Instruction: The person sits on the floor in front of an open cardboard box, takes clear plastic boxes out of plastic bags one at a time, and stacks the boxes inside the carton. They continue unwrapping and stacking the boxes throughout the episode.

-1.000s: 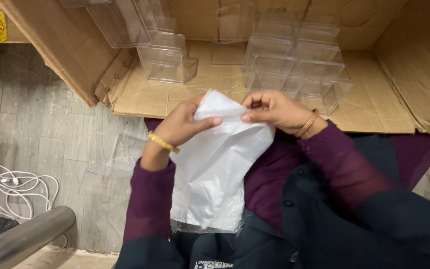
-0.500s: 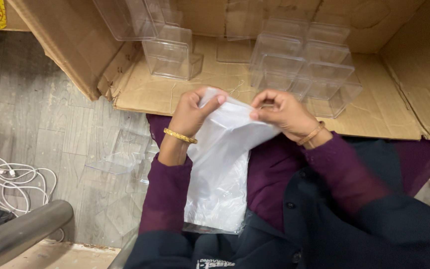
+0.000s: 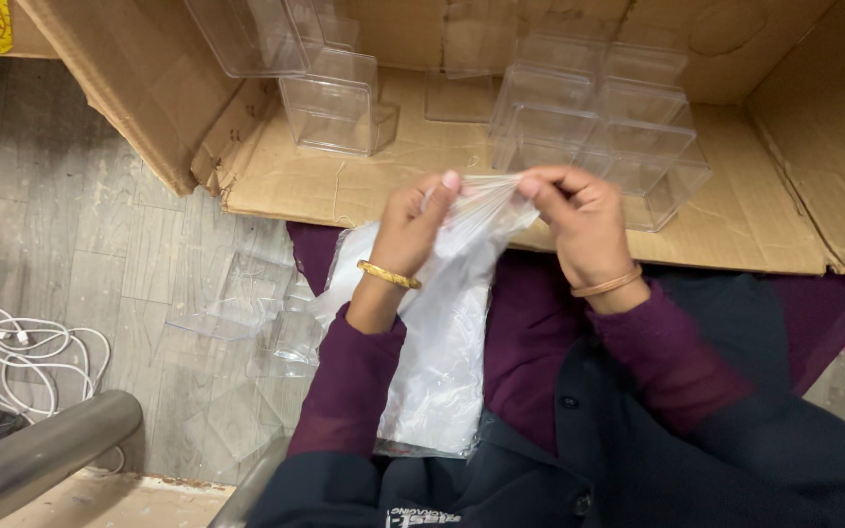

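Plastic bag [image 3: 442,332] | mouth pinched by left hand [image 3: 411,227] and right hand [image 3: 584,220] | not yet opened | clear boxes [image 3: 594,122] unpacked

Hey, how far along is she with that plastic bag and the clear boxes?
Done: several clear boxes stand on the opened cardboard. In hand: the left hand and right hand pinch the top edge of a plastic bag, pulling it apart. Left: the bag's mouth is not yet clearly open; more clear pieces lie on the floor.
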`<control>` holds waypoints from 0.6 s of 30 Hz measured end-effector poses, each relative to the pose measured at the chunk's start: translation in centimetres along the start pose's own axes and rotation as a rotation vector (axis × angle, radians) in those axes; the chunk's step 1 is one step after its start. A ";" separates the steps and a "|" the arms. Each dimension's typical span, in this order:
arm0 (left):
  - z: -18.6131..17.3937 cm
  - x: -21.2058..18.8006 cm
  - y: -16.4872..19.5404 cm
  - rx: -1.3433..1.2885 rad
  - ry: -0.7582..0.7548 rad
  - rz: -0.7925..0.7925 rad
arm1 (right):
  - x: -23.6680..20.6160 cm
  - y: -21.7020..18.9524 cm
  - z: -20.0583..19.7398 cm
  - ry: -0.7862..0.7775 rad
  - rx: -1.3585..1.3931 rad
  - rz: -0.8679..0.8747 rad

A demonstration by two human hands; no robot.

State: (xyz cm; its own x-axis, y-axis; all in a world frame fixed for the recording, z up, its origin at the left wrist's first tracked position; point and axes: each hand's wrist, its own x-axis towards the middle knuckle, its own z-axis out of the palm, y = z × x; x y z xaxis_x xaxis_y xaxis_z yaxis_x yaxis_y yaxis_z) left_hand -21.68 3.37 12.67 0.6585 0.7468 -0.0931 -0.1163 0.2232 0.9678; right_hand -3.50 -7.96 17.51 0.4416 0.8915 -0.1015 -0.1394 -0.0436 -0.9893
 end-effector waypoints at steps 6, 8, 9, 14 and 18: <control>-0.5 -0.3 1.0 -0.418 -0.057 0.005 | -0.6 1.6 -3.2 -0.321 0.324 0.287; -1.1 -0.6 1.6 -0.511 -0.051 0.037 | -1.6 1.9 -3.9 -0.431 0.660 0.133; -1.0 -0.6 1.7 -0.517 -0.082 0.003 | -1.9 1.9 -4.2 -0.332 0.740 0.122; 0.8 0.4 1.8 -0.410 -0.207 -0.076 | -2.8 0.5 -6.6 -0.137 0.960 0.011; 0.7 1.5 2.5 -0.084 -0.357 -0.016 | -3.6 -0.3 -9.4 -0.097 0.788 -0.012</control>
State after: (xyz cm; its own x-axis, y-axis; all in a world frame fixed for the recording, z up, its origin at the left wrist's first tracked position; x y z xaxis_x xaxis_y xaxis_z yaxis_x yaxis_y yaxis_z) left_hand -20.49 4.63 15.07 0.8769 0.4806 -0.0068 -0.1544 0.2951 0.9429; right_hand 3.26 -15.36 17.18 0.3733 0.9266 -0.0457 -0.7373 0.2664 -0.6208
